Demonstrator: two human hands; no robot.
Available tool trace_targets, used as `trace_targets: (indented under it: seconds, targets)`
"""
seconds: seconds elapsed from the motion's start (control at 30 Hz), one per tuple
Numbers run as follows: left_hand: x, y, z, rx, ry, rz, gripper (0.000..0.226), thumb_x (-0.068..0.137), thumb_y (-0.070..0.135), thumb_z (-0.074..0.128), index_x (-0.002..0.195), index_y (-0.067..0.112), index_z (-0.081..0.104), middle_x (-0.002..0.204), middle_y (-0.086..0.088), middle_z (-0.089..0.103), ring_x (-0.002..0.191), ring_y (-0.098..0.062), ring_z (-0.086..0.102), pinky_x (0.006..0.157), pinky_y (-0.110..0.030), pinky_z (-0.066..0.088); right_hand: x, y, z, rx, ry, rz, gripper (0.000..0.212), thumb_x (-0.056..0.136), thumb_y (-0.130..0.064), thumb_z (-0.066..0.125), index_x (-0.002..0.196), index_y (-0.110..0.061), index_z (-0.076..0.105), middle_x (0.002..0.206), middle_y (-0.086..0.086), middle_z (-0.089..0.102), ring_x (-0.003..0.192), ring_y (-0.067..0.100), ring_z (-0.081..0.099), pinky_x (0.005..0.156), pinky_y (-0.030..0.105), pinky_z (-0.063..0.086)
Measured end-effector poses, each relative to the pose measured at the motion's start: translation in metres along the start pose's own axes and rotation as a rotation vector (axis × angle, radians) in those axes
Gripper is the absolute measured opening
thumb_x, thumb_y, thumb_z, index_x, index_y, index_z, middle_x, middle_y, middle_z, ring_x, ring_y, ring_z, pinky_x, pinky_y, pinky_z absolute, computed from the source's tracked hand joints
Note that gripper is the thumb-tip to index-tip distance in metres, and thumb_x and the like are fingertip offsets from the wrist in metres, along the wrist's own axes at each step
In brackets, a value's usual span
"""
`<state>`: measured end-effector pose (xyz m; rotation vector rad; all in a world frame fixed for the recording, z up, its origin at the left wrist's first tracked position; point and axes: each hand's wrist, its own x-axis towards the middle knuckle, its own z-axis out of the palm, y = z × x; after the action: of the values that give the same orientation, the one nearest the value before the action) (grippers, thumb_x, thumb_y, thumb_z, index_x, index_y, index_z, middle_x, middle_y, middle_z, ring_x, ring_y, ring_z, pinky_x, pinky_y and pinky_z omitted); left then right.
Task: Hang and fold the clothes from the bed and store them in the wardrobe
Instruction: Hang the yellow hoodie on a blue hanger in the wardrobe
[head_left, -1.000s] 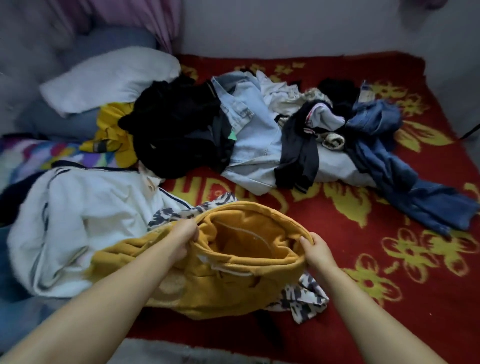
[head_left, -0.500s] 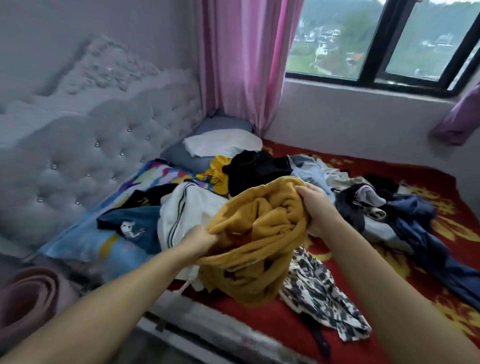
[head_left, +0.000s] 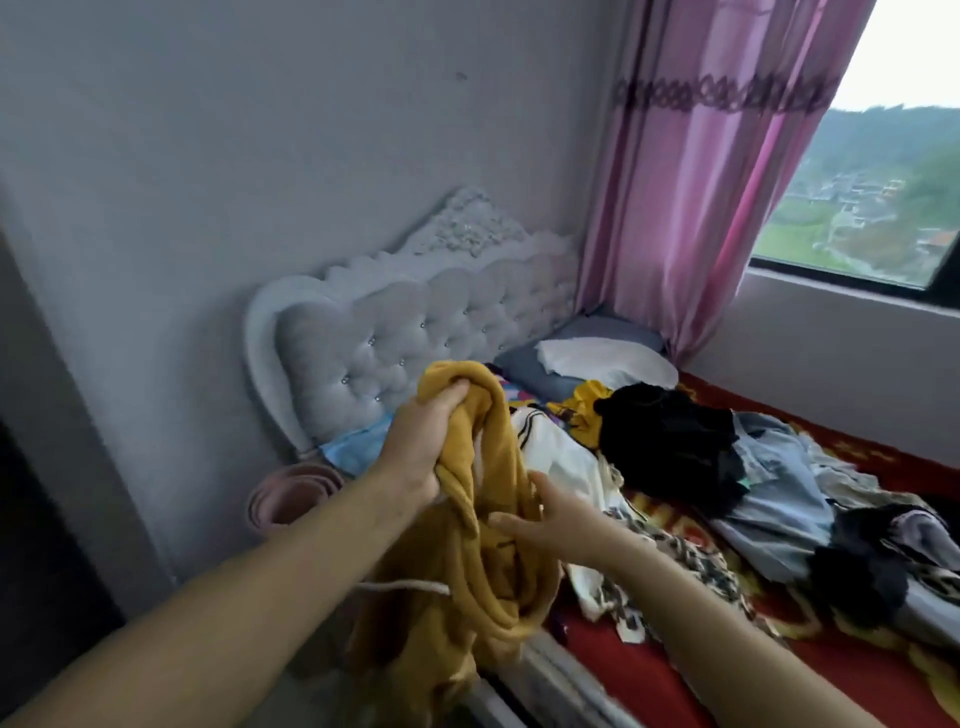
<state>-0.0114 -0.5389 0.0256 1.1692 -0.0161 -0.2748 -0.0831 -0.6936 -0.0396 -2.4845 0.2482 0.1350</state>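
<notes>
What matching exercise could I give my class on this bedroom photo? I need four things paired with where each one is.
Things:
1. mustard garment
2. white pillow
3. pink curtain
4. rolled pink mat

Places:
A. hanging beside the window
B. on the floor by the headboard's near end
C. gripped at the top by the left hand
D. at the head of the bed, near the curtain's foot

Pairs: 1-C, 2-D, 3-A, 4-B
</notes>
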Motion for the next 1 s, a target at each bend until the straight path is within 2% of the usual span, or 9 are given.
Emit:
trace_targets:
  seconds: [0.13, 0.3, 0.37, 0.43, 0.53, 0.6, 0.7, 0.8, 1.0]
  targets:
    - [-0.057, 0.01, -0.045, -0.092, 0.186, 0.013, 0.019, 0.088, 0.021, 0.066, 0.097, 0.004, 0.069, 0.089, -0.014, 0.071, 0.08, -0.023, 0.069, 0.073, -0.033, 0.058, -0.015, -0.023, 0.081, -0.055, -0.162, -0.041, 0.035, 0.089, -0.044, 0.056, 0.117, -0.022, 0.056, 0.113, 0.001, 0.063, 0.103, 0.018, 0.06, 0.091, 0.033, 0.05]
    - [-0.128, 0.033, -0.132, -0.088, 0.349, 0.073, 0.019, 0.086, 0.028, 0.068, 0.09, 0.01, 0.07, 0.077, -0.008, 0.074, 0.068, -0.019, 0.072, 0.056, -0.028, 0.057, -0.035, -0.055, 0.117, 0.278, -0.093, 0.017, 0.02, 0.092, -0.014, 0.048, 0.077, -0.019, 0.061, 0.076, -0.002, 0.063, 0.07, 0.012, 0.059, 0.055, 0.022, 0.044]
    - [-0.162, 0.045, -0.173, -0.064, 0.426, 0.08, 0.022, 0.086, 0.035, 0.067, 0.095, 0.015, 0.069, 0.087, -0.009, 0.074, 0.08, -0.024, 0.071, 0.061, -0.032, 0.056, -0.04, -0.088, 0.125, 0.291, -0.082, -0.035, 0.012, 0.094, -0.016, 0.048, 0.094, -0.013, 0.059, 0.085, 0.001, 0.06, 0.081, 0.019, 0.058, 0.063, 0.029, 0.046]
    - [-0.189, 0.055, -0.205, -0.04, 0.487, 0.095, 0.023, 0.085, 0.039, 0.067, 0.095, 0.018, 0.069, 0.088, -0.008, 0.074, 0.084, -0.026, 0.069, 0.067, -0.035, 0.056, -0.051, -0.123, 0.139, 0.142, -0.021, -0.196, 0.037, 0.094, -0.032, 0.054, 0.124, -0.011, 0.048, 0.112, 0.007, 0.055, 0.107, 0.026, 0.053, 0.086, 0.035, 0.046]
    - [-0.217, 0.07, -0.241, -0.031, 0.556, 0.125, 0.027, 0.084, 0.04, 0.069, 0.099, 0.018, 0.068, 0.09, -0.01, 0.073, 0.086, -0.028, 0.068, 0.072, -0.038, 0.056, -0.084, -0.181, 0.171, 0.117, 0.096, -0.563, 0.027, 0.089, -0.042, 0.059, 0.107, -0.023, 0.054, 0.107, -0.005, 0.053, 0.102, 0.018, 0.055, 0.077, 0.024, 0.044]
    - [-0.233, 0.08, -0.265, -0.04, 0.597, 0.122, 0.029, 0.081, 0.044, 0.07, 0.099, 0.022, 0.066, 0.096, -0.01, 0.069, 0.089, -0.03, 0.066, 0.07, -0.038, 0.056, -0.101, -0.212, 0.204, -0.092, -0.127, -0.588, 0.029, 0.087, -0.047, 0.059, 0.102, -0.023, 0.05, 0.099, -0.005, 0.054, 0.088, 0.013, 0.054, 0.068, 0.021, 0.037]
    - [-0.252, 0.094, -0.306, -0.035, 0.63, 0.109, 0.029, 0.078, 0.05, 0.07, 0.094, 0.027, 0.062, 0.097, -0.008, 0.067, 0.087, -0.03, 0.065, 0.06, -0.035, 0.052, -0.109, -0.239, 0.255, -0.345, -0.514, -0.413, 0.042, 0.094, -0.039, 0.053, 0.12, -0.007, 0.051, 0.114, 0.008, 0.061, 0.098, 0.02, 0.06, 0.083, 0.029, 0.049]
    - [-0.271, 0.115, -0.356, 0.073, 0.626, 0.106, 0.036, 0.076, 0.052, 0.071, 0.1, 0.028, 0.062, 0.1, -0.006, 0.067, 0.092, -0.03, 0.065, 0.066, -0.037, 0.053, -0.108, -0.273, 0.295, -0.074, -0.594, -0.327, 0.028, 0.095, -0.032, 0.052, 0.108, -0.01, 0.062, 0.106, 0.008, 0.067, 0.098, 0.019, 0.065, 0.086, 0.028, 0.054]
    - [-0.312, 0.165, -0.493, 0.555, 0.661, 0.153, 0.02, 0.087, 0.038, 0.067, 0.091, 0.019, 0.072, 0.083, 0.002, 0.075, 0.084, -0.016, 0.071, 0.063, -0.023, 0.053, -0.084, -0.392, 0.3, 0.53, -0.205, -0.279, 0.027, 0.101, -0.025, 0.038, 0.101, -0.014, 0.063, 0.092, 0.01, 0.066, 0.088, 0.025, 0.064, 0.085, 0.041, 0.055]
